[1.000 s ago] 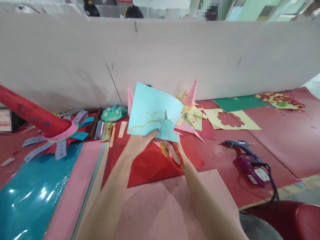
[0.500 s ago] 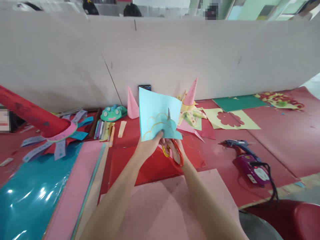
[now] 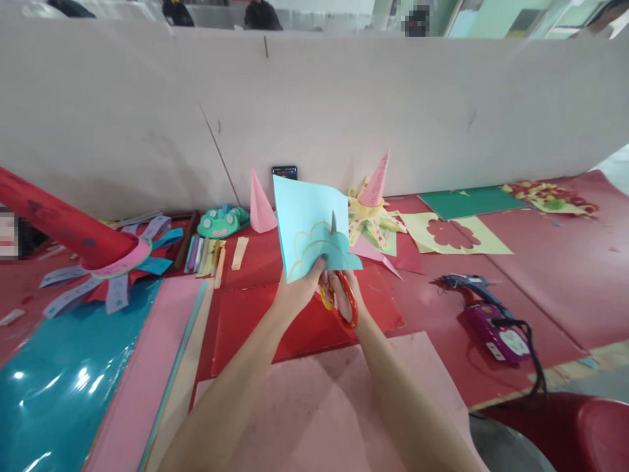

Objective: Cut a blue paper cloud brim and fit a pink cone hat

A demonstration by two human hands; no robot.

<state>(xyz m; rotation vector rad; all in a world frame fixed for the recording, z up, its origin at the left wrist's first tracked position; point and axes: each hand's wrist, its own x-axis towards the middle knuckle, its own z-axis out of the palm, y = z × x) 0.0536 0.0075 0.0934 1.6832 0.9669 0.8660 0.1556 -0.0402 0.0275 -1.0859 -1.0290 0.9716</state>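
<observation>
A light blue sheet of paper (image 3: pixel 309 206), with a scalloped cloud-like outline drawn on it, is held up at the middle of the view. My left hand (image 3: pixel 303 286) pinches its lower edge, thumb on the near face. The scissors (image 3: pixel 350 305), with red and yellow handles, are in my right hand (image 3: pixel 344 288), whose fingers sit in the loops. One blade tip shows in front of the paper, pointing up; the rest of the blades is hidden. Along the right side the paper has a cut edge, with a small flap low down.
Pink paper cones (image 3: pixel 262 206), a green frog craft (image 3: pixel 223 223), markers (image 3: pixel 199 255) and a phone (image 3: pixel 285 173) stand behind. At right lie a yellow sheet with a flower shape (image 3: pixel 452 234) and a glue gun (image 3: pixel 464 285) beside a purple box (image 3: pixel 496 333). A red tube (image 3: pixel 63 226) leans at left.
The paper has turned and shifted slightly, its upper right edge moving left and its lower left corner moving right. Both hands keep their hold on the paper and scissors.
</observation>
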